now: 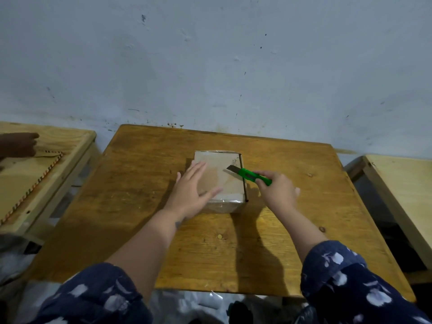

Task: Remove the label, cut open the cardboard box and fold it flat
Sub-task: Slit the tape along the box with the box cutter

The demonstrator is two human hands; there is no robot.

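A small brown cardboard box (224, 167), wrapped in clear tape, sits in the middle of the wooden table (140, 183). My left hand (190, 192) lies flat on the box's top left part with fingers straight and spread. My right hand (277, 192) grips a green utility knife (253, 177) at the box's right side. Its blade is out and points left over the box's top right area. No label shows on the top face.
A second table (35, 183) at the left carries a flat piece with a striped edge, and another person's hand (18, 145) rests over it. A pale table (402, 190) stands at the right. Plastic wrap lies below the near edge.
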